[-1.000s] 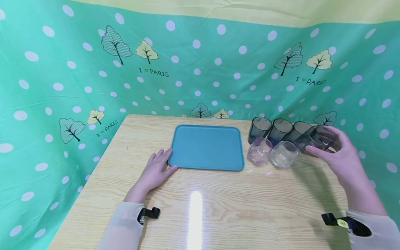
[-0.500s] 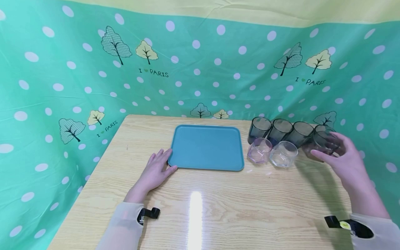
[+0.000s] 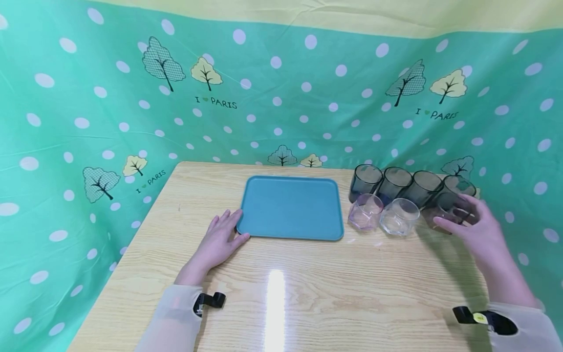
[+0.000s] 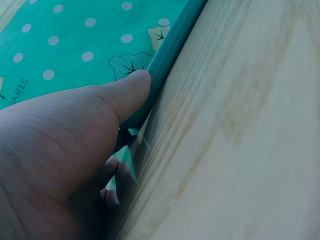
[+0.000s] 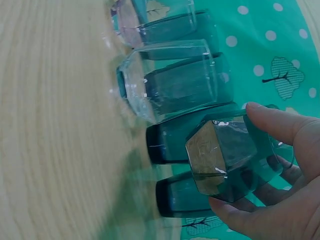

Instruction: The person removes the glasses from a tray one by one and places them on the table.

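In the head view my right hand [image 3: 477, 227] holds a smoky dark glass [image 3: 445, 211] between thumb and fingers. The right wrist view shows this glass tilted, its angular base [image 5: 207, 157] facing the camera, off the table and in front of other dark glasses. Several dark tumblers [image 3: 365, 183] stand in a row at the back right. Before them stand a pinkish clear glass [image 3: 365, 215] and a colourless clear glass [image 3: 399, 220]. My left hand [image 3: 218, 239] rests against the near left corner of a blue tray [image 3: 292, 208], its thumb touching the front rim.
The wooden table [image 3: 316, 293] extends before the tray and glasses, with a bright light reflection on it. A green dotted cloth [image 3: 264, 112] hangs behind the table and at its sides. Both wrists wear black straps [image 3: 211, 299].
My right hand has shifted the dark glass slightly right and then nearer, so the rim of the rightmost back tumbler now shows. The left hand and tray have stayed put.
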Action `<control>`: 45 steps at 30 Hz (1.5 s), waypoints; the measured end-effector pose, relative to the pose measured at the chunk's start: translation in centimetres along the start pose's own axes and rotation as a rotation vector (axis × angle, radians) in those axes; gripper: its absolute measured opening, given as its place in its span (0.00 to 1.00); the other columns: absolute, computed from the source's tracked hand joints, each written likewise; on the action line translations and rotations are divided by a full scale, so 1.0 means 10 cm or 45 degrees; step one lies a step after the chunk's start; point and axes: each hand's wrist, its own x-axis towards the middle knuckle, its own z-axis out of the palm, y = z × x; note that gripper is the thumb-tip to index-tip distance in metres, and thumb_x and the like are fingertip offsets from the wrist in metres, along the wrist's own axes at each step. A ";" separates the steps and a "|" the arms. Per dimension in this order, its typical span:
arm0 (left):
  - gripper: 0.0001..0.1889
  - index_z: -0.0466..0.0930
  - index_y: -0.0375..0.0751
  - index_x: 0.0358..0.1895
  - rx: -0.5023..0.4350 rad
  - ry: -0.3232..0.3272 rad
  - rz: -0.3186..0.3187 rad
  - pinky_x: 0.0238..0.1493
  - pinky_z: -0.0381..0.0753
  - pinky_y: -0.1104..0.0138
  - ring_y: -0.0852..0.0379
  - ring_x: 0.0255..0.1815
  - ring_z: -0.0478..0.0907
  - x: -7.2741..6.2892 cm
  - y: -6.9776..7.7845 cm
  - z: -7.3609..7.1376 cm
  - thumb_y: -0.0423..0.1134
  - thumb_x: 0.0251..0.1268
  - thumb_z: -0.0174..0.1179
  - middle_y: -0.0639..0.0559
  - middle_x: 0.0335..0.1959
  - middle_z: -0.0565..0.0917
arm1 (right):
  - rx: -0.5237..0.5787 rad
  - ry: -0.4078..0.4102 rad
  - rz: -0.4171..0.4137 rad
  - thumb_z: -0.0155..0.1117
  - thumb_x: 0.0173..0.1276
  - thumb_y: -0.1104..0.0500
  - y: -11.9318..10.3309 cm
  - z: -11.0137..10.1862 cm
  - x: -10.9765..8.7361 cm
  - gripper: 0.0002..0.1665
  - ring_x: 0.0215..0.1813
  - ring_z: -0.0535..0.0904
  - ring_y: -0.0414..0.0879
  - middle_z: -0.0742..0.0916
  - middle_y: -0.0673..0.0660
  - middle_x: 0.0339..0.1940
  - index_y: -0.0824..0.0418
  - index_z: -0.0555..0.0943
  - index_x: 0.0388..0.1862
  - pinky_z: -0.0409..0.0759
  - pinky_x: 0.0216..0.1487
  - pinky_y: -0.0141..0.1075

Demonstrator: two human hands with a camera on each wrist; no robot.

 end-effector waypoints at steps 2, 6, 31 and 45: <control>0.44 0.56 0.33 0.89 -0.001 -0.001 -0.003 0.90 0.35 0.42 0.35 0.91 0.47 0.00 0.00 0.00 0.54 0.85 0.63 0.36 0.88 0.61 | -0.014 -0.008 0.003 0.80 0.75 0.46 0.03 0.02 0.00 0.61 0.69 0.72 0.42 0.70 0.63 0.83 0.43 0.51 0.95 0.79 0.47 0.15; 0.44 0.56 0.33 0.89 -0.006 0.001 -0.002 0.90 0.35 0.42 0.35 0.91 0.47 -0.01 0.02 -0.01 0.54 0.85 0.64 0.35 0.88 0.61 | -0.028 -0.014 0.015 0.80 0.75 0.44 0.08 0.07 0.02 0.61 0.72 0.73 0.48 0.70 0.65 0.83 0.43 0.52 0.94 0.79 0.47 0.16; 0.44 0.56 0.34 0.89 -0.011 -0.010 -0.003 0.90 0.35 0.43 0.35 0.91 0.47 0.00 0.01 -0.01 0.54 0.85 0.63 0.36 0.88 0.61 | -0.023 -0.018 0.036 0.78 0.76 0.44 0.27 0.25 0.08 0.62 0.80 0.65 0.74 0.66 0.74 0.85 0.53 0.50 0.94 0.76 0.46 0.16; 0.44 0.56 0.35 0.89 -0.004 -0.006 -0.001 0.90 0.35 0.43 0.35 0.91 0.47 0.01 0.00 -0.01 0.56 0.84 0.63 0.36 0.88 0.62 | -0.036 -0.017 0.087 0.77 0.76 0.40 0.30 0.28 0.07 0.64 0.83 0.62 0.75 0.63 0.74 0.87 0.54 0.48 0.95 0.78 0.51 0.16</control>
